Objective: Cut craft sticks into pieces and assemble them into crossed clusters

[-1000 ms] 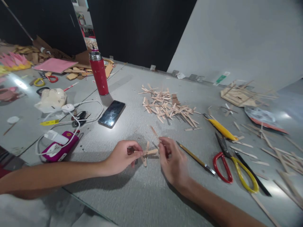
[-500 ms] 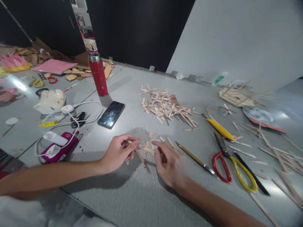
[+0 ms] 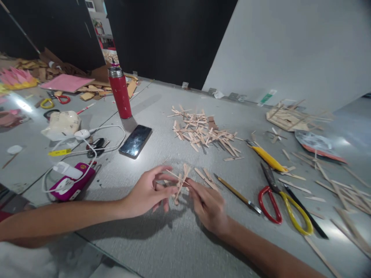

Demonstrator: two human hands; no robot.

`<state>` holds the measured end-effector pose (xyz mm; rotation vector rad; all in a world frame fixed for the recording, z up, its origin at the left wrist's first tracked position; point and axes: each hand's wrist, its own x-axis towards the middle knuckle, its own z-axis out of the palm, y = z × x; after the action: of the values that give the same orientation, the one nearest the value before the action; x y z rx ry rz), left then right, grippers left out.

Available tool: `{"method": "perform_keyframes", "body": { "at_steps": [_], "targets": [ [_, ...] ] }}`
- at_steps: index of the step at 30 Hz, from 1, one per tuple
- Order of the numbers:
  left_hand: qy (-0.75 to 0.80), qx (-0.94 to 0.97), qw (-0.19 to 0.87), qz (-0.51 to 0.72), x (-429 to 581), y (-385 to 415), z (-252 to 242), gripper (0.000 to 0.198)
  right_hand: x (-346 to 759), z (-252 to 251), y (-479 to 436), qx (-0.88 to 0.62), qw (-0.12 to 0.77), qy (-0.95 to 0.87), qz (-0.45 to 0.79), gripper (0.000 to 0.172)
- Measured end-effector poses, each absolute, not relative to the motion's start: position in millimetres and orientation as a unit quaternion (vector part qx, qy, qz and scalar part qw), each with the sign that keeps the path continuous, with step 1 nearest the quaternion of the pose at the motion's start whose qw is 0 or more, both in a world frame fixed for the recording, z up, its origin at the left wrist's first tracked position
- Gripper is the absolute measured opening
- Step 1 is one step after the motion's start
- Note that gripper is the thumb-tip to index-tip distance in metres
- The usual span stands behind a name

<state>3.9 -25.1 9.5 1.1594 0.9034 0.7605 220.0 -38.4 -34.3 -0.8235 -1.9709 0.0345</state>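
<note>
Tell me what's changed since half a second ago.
The stick frame has been tipped to a new angle. The left hand has shifted slightly right, its fingers spread wider; the right hand has closed in, apparently pinching the frame's near side edge. Unmoved: the loose stick pile, phone and red bottle.

Dim-ish lt, glare spots on tabletop [image 3: 159, 139], R edge blurry.
</note>
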Motion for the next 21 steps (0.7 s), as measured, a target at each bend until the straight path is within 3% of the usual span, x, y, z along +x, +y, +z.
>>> {"method": "perform_keyframes", "body": {
  "at_steps": [3,10,21],
  "targets": [
    [0.388,0.513,0.719,0.264,4.3,-24.3,10.4,0.045,219.1,-33.9,-39.1,-0.330,0.488,-0.808,-0.004,0.043],
    [0.329,0.471,0.787,0.224,6.7,-23.8,4.6,0.037,219.7,-30.7,-40.4,-0.306,0.464,-0.831,0.002,0.038],
    [0.340,0.505,0.755,0.244,6.9,-27.5,10.0,0.034,218.5,-29.2,-40.3,-0.367,0.367,-0.853,0.057,0.023]
  ]
}}
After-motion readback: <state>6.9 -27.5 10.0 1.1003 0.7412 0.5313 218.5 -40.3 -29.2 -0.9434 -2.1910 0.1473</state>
